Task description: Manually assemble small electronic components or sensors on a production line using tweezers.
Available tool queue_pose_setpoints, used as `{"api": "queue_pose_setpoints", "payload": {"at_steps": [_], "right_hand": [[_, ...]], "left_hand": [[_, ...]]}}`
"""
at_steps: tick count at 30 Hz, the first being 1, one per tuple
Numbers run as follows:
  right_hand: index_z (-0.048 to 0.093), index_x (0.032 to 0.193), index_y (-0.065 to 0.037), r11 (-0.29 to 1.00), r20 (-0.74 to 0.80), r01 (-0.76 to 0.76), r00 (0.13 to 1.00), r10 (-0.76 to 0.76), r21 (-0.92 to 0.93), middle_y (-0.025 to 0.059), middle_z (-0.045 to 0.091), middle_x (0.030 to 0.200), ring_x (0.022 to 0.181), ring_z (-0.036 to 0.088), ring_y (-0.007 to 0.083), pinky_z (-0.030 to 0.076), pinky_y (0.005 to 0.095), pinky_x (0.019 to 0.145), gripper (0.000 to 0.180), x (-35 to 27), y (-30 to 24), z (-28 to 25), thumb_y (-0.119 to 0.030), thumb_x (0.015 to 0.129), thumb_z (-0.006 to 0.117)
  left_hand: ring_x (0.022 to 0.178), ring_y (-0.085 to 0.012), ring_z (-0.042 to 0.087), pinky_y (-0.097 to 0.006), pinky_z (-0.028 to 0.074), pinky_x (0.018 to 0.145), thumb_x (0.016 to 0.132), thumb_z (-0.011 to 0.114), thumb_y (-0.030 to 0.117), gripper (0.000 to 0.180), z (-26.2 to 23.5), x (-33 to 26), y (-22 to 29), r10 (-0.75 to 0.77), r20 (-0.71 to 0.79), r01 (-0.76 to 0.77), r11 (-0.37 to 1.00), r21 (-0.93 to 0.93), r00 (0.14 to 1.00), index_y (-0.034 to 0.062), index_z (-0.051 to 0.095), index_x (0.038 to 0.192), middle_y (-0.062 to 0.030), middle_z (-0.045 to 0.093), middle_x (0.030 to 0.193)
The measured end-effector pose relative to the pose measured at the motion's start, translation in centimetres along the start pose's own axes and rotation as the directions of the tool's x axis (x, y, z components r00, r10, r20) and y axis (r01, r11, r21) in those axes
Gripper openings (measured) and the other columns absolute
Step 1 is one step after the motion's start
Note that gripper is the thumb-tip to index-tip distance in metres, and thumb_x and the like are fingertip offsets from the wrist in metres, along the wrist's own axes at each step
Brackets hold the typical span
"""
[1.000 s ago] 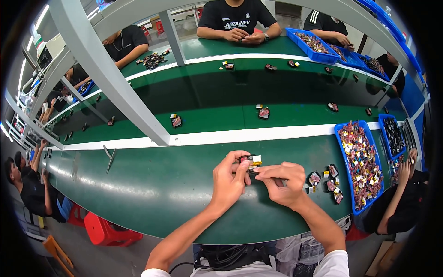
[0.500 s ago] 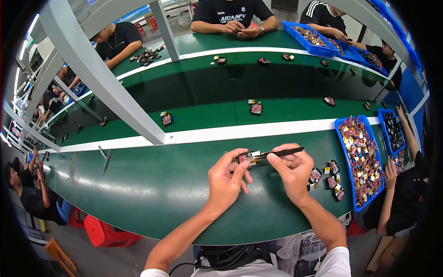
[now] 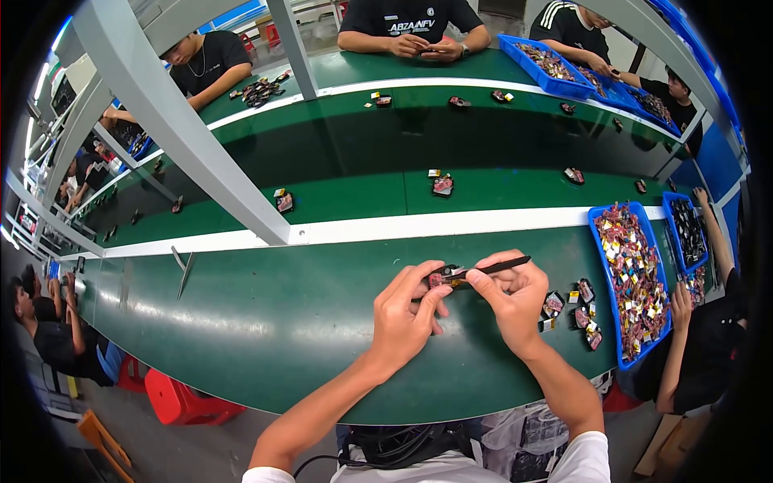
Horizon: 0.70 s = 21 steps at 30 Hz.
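Observation:
Over the green workbench [image 3: 266,322], my left hand [image 3: 400,315] pinches a small electronic unit [image 3: 440,278], a black case with a reddish circuit board in it. Its fingers are curled round the unit and hide part of it. In my right hand [image 3: 515,304] is a pair of black tweezers [image 3: 509,264], gripped between thumb and fingers. The tips point left and reach the unit; exactly what they touch is too small to tell. Several similar units [image 3: 581,315], some with white-and-yellow pieces beside them, lie on the bench just right of my right hand.
A blue tray [image 3: 609,302] heaped with reddish circuit boards stands at the right, beside a smaller blue tray [image 3: 670,217] of black parts. Beyond a white rail [image 3: 435,222] runs a green conveyor [image 3: 362,191] carrying spaced units. A grey post [image 3: 185,133] rises at left. Co-workers sit around.
My left hand has shifted slightly right and turned the unit; its light-coloured piece shows less. My right hand and the tweezers stay nearly still. Nearby conveyor units have moved slightly left.

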State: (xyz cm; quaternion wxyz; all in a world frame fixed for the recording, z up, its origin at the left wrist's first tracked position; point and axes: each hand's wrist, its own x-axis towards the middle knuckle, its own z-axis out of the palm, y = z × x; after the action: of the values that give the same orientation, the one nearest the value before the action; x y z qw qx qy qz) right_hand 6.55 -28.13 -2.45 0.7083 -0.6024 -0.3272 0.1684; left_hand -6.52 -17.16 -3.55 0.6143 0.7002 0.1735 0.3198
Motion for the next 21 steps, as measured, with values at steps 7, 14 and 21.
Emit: {"api": "queue_pose_setpoints", "payload": {"at_steps": [7,14,21], "right_hand": [[0.064,0.095,0.001,0.999,0.041,0.033,0.999,-0.032,-0.018,0.0037,0.069,0.081,0.059,0.05,-0.0009,0.033,0.016,0.049,0.014,0.3,0.3,0.1,0.002,0.086,0.076],[0.065,0.094,0.003,0.992,0.024,0.129,0.991,-0.129,-0.004,0.0076,0.073,0.087,0.054,0.047,-0.0019,0.034,0.0157,0.047,0.017,0.5,0.0,-0.2,0.003,0.083,0.077],[0.071,0.088,0.0,0.877,0.178,0.41,0.91,-0.375,-0.251,0.0069,0.077,0.085,0.04,0.044,0.0033,0.034,0.0192,0.042,0.016,0.1,0.1,0.5,0.002,0.076,0.081]], "left_hand": [[0.063,-0.0149,0.067,-0.027,0.054,0.042,0.094,0.065,0.0,0.024,0.0,0.1,-0.3,-0.072,-0.025,0.069,0.992,-0.103,0.997,-0.0068,0.062,0.117,-0.0107,0.067,0.087],[0.064,-0.0178,0.067,-0.029,0.056,0.047,0.099,0.061,0.007,0.029,-1.5,1.1,-0.4,-0.267,0.017,0.256,0.901,-0.349,0.964,-0.0108,0.057,0.121,-0.0155,0.067,0.091],[0.064,-0.0185,0.067,-0.028,0.056,0.048,0.102,0.058,0.011,0.03,-1.9,1.2,-0.4,-0.24,0.037,0.236,0.893,-0.384,0.97,-0.0097,0.057,0.123,-0.0186,0.068,0.099]]}}
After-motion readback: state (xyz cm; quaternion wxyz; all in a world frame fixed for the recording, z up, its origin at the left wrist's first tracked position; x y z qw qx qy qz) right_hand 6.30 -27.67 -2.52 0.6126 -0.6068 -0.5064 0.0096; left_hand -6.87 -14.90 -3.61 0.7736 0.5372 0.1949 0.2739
